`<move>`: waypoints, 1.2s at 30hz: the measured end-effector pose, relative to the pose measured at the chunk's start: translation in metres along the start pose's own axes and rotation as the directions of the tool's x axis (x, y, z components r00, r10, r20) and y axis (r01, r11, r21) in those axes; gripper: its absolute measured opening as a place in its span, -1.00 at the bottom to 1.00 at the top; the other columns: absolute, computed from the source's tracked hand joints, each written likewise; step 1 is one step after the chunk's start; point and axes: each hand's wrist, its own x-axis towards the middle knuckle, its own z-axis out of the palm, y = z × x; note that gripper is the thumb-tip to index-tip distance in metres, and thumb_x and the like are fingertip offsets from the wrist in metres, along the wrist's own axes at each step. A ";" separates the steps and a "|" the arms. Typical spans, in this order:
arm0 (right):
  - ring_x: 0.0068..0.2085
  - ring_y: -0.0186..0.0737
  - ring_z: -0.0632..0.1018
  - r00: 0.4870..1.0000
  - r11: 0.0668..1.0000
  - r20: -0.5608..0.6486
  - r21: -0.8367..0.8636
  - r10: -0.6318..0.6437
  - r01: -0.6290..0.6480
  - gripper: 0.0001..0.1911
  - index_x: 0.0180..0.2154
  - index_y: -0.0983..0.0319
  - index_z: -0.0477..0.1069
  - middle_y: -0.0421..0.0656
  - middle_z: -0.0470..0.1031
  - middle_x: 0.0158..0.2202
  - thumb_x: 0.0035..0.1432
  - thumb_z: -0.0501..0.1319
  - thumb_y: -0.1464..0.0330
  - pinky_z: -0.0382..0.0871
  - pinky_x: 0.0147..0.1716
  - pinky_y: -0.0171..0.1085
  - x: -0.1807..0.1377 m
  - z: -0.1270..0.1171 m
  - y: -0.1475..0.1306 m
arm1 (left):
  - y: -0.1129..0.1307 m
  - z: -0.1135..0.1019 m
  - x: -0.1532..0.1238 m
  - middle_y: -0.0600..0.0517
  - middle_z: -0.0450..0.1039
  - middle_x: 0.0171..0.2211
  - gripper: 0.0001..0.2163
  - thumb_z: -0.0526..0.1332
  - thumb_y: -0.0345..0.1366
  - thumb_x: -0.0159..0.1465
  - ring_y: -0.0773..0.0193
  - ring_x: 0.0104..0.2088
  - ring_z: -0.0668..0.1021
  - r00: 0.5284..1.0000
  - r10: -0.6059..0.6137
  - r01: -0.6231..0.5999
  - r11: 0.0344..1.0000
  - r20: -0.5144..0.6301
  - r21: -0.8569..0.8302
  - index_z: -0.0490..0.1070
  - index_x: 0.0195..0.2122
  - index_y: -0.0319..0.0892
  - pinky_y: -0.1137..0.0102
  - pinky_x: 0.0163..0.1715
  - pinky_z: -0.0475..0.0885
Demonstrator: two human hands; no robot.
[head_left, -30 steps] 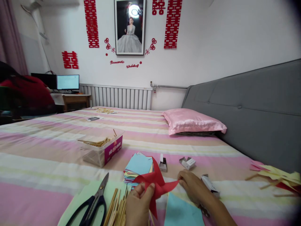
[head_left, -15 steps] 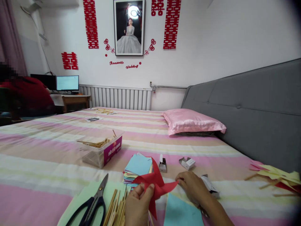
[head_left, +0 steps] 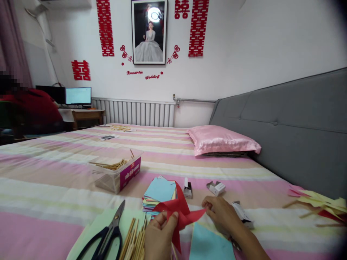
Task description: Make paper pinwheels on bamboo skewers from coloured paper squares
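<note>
My left hand (head_left: 162, 234) pinches a red paper pinwheel (head_left: 182, 213) near its middle, thumb in front. The pinwheel's blades spread up, left, right and down. Beside the tip of its right blade is my right hand (head_left: 217, 213), with fingers curled together. Whatever those fingers hold, if anything, is hidden. Under and beside the hands lie a light blue paper sheet (head_left: 211, 243) and a bundle of thin wooden sticks (head_left: 134, 242). Just behind the pinwheel stands a stack of coloured paper squares (head_left: 158, 189), blue on top.
Black-handled scissors (head_left: 111, 231) lie on green paper (head_left: 93, 225) at left. A clear plastic box (head_left: 116, 180) holds sticks. Small open boxes (head_left: 187, 189) sit behind the right hand. Finished-looking yellow pinwheels (head_left: 321, 204) lie far right. A person in red (head_left: 34, 108) sits by a desk.
My right hand's fingers have shifted very slightly beside the blade tip. My left hand and the pinwheel stay almost in place.
</note>
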 end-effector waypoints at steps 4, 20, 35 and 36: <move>-0.27 -0.19 0.49 1.000 1.000 -0.023 -0.008 -0.004 0.003 -0.73 -0.35 0.13 0.46 -0.18 0.54 -0.34 -0.07 0.07 0.49 0.16 -0.41 -0.35 0.000 0.003 0.003 | 0.000 0.000 0.000 0.06 0.51 -0.71 -0.82 0.42 -0.32 -0.23 0.42 -0.68 0.45 1.000 -0.005 0.005 1.000 0.001 -0.005 0.46 -0.64 -0.26 0.55 -0.61 0.31; -0.30 -0.18 0.48 0.998 0.998 -0.049 0.037 -0.046 0.048 -0.81 -0.49 0.15 0.48 -0.19 0.55 -0.38 -0.12 0.12 0.47 0.12 -0.40 -0.32 -0.006 -0.001 -0.005 | -0.002 -0.003 0.002 0.04 0.52 -0.70 -0.80 0.42 -0.31 -0.22 0.39 -0.65 0.48 1.000 0.002 -0.002 1.000 0.006 0.026 0.45 -0.62 -0.27 0.55 -0.58 0.34; -0.56 -0.35 0.38 0.989 0.852 -0.138 0.512 -0.044 0.109 -0.81 -0.36 0.27 0.37 -0.21 0.40 -0.53 0.07 0.08 0.29 0.24 -0.54 -0.37 -0.015 -0.047 -0.041 | -0.004 -0.009 0.003 0.05 0.52 -0.67 -0.82 0.36 -0.27 -0.11 0.35 -0.59 0.50 0.995 0.099 -0.100 0.978 0.012 0.182 0.41 -0.62 -0.26 0.53 -0.56 0.34; -0.55 -0.37 0.36 0.989 0.826 -0.139 0.551 -0.051 0.120 -0.80 -0.34 0.27 0.36 -0.21 0.40 -0.49 0.08 0.08 0.26 0.24 -0.55 -0.38 -0.021 -0.055 -0.049 | -0.005 -0.010 0.003 0.06 0.52 -0.67 -0.82 0.35 -0.27 -0.10 0.34 -0.60 0.50 0.994 0.104 -0.105 0.977 0.014 0.184 0.40 -0.62 -0.25 0.53 -0.57 0.34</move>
